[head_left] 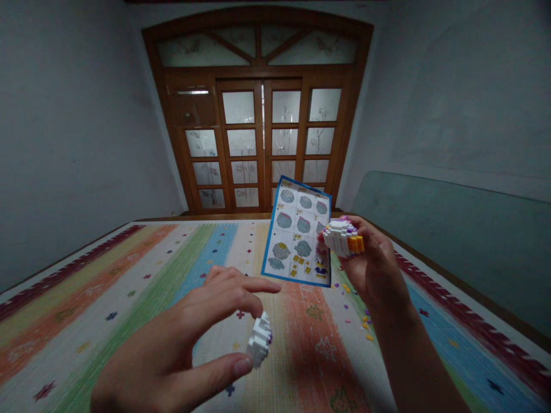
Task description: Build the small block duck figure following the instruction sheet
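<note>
Between the thumb and a bent finger of my left hand (185,332) is a small white building-block piece (260,341) with a bit of purple on its right side. The index finger stretches forward, off the piece. My right hand (370,258) grips a larger building-block model (343,237), white in front with orange and purple blocks. The same hand also seems to pinch the instruction sheet (297,232), which stands raised and tilted behind the model. Blue-bordered, the sheet shows step drawings and a small figure at its lower right. The two block parts are apart.
Several loose orange, purple, pink and white blocks (365,324) lie on the striped tablecloth (206,252), partly below my right forearm. Beyond the table stand wooden doors with glass panes (262,143). A pale glass panel (451,212) leans by the right wall.
</note>
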{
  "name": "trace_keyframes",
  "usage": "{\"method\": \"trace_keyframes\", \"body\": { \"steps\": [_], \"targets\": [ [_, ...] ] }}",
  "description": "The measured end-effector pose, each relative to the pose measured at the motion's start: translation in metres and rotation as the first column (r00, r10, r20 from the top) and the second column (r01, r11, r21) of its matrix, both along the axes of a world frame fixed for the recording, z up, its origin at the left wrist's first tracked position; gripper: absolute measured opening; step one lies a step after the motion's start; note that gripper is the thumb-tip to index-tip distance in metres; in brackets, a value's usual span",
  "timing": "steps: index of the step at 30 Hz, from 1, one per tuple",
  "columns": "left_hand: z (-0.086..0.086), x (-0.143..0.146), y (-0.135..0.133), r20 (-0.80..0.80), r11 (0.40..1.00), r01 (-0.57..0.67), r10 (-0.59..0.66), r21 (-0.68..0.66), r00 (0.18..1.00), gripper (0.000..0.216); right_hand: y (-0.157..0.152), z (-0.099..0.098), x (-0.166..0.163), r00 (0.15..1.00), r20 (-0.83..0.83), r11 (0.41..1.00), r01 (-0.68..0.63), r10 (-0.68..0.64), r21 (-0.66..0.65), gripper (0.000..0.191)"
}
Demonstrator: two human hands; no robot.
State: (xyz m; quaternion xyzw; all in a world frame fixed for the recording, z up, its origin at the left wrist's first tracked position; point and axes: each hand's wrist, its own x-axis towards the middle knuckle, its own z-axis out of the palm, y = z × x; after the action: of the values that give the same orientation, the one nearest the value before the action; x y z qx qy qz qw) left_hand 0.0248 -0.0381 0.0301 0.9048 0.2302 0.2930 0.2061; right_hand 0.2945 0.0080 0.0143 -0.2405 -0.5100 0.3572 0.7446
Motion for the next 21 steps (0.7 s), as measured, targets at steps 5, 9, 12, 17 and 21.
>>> {"method": "trace_keyframes", "body": {
  "steps": [5,9,12,17,21],
  "targets": [
    [0.0007,0.0003,-0.0002,0.003,1.0,0.001,-0.001,0.025,1.0,0.036,0.0004,-0.0007,0.0009,0.999,0.027,0.999,-0.036,0.035,0.026,0.031],
    [-0.0007,0.0002,-0.0004,0.013,1.0,-0.003,0.003,0.011,1.0,0.038,-0.0003,0.0004,0.0002,0.999,0.036,1.0,0.011,-0.011,0.01,0.035],
    [-0.0012,0.0003,-0.0002,-0.002,1.0,-0.005,0.005,0.002,1.0,0.037,-0.0004,0.0009,-0.0002,1.0,0.014,1.0,0.012,-0.012,0.004,0.036],
    [0.001,0.0011,-0.0002,-0.011,1.0,-0.013,0.013,0.012,1.0,0.036,0.0003,0.0002,0.0002,0.999,0.03,1.0,0.014,-0.014,0.0,0.035],
    [0.0016,-0.0001,0.0007,-0.01,1.0,-0.006,0.006,0.014,1.0,0.036,0.0003,0.0,0.0001,1.0,0.026,1.0,0.013,-0.013,-0.001,0.036]
  ]
}}
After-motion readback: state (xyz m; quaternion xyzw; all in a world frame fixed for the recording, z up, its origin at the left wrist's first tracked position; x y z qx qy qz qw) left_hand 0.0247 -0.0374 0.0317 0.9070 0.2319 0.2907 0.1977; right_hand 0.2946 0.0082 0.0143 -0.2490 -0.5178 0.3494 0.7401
